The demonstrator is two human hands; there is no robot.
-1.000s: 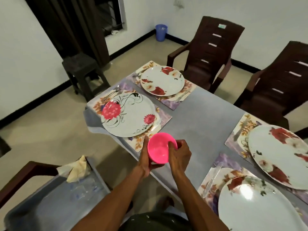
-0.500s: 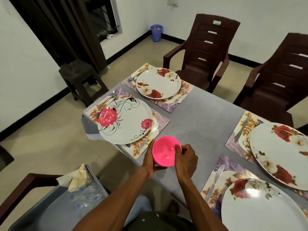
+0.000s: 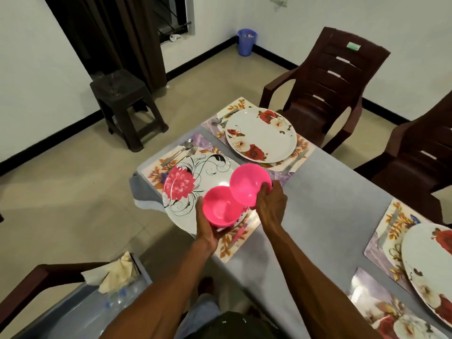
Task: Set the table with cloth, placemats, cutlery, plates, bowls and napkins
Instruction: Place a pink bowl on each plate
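I note the table (image 3: 325, 211) under its grey cloth, with four placemats, plates and cutlery laid. The pink-flower plate (image 3: 195, 182) lies directly beneath and just ahead of my hands. My left hand (image 3: 208, 231) cups the lower bowl (image 3: 220, 207) from below; my right hand (image 3: 270, 204) grips the upper bowl (image 3: 249, 183) by its rim, tilted. The bowls overlap at their edges; contact undetermined. The left hand sits nearer this plate's centre; the rose plate (image 3: 260, 134) lies beyond, nearer the right.
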